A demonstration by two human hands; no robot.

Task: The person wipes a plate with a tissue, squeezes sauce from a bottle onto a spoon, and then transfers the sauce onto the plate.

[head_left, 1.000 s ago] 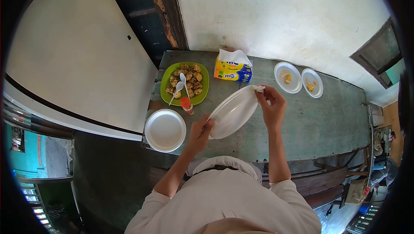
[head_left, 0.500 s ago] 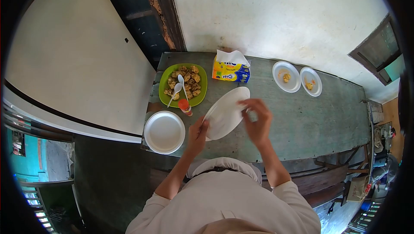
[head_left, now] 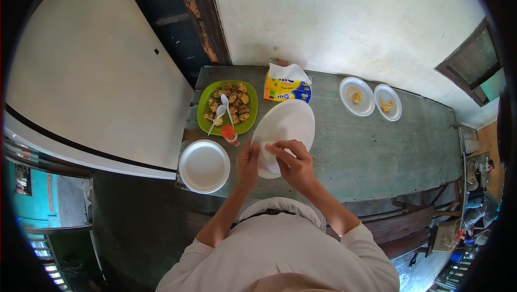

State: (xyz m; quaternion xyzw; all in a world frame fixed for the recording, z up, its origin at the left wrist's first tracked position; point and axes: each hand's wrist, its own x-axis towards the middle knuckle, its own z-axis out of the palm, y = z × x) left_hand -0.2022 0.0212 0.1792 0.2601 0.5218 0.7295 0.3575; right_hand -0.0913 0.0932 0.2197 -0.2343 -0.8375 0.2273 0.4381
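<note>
A white plate (head_left: 291, 122) is tilted up above the table, its left edge gripped by my left hand (head_left: 248, 165). My right hand (head_left: 293, 165) is in front of the plate's lower part, fingers pinched; what they hold, if anything, is too small to tell. To the left, a white plate or bowl (head_left: 204, 166) rests at the table's corner. Behind it stands a green plate (head_left: 203, 110) of fried food pieces (head_left: 237, 98) with two white spoons (head_left: 227, 106) on top. A small red-capped bottle (head_left: 230, 135) is beside the green plate.
A yellow and blue tissue pack (head_left: 288, 88) stands near the wall, a white sheet sticking out of its top. Two white plates (head_left: 350, 85) with bits of food lie farther right on the green table (head_left: 377, 157). A wooden bench (head_left: 404, 222) is below the table's right side.
My right hand has moved left and down from the plate's right edge to its lower part. The held plate has turned more upright, and my left hand has shifted slightly.
</note>
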